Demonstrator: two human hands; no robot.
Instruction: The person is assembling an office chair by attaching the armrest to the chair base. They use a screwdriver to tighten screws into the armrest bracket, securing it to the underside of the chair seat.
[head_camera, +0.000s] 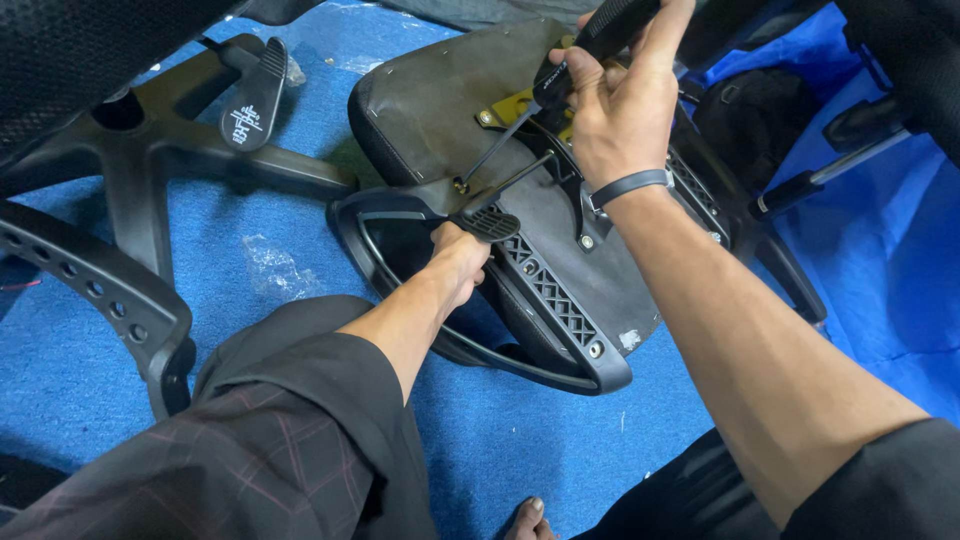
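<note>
From the head camera, the right hand (620, 110) was wrapped tight around the black handle of a screwdriver (560, 85), whose thin shaft ran down and left to a screw (461, 186) on the underside of an upturned chair seat (520, 180) lying on the blue floor mat (250, 270). The left hand (462, 255) gripped the seat's black plastic frame just below a ribbed lever paddle (490, 224), its fingers curled shut on the edge. The seat looked stiff and fairly heavy (a hard moulded pan with metal brackets), best steadied by its rim or frame as the left hand did; the screwdriver seemed light and rigid, its textured handle unlikely to slip. A black star base (150, 150) lay well apart to the left. The handle's top was cut off by the frame edge, the left fingertips were hidden behind the frame, and the screw head was too small to make out
</note>
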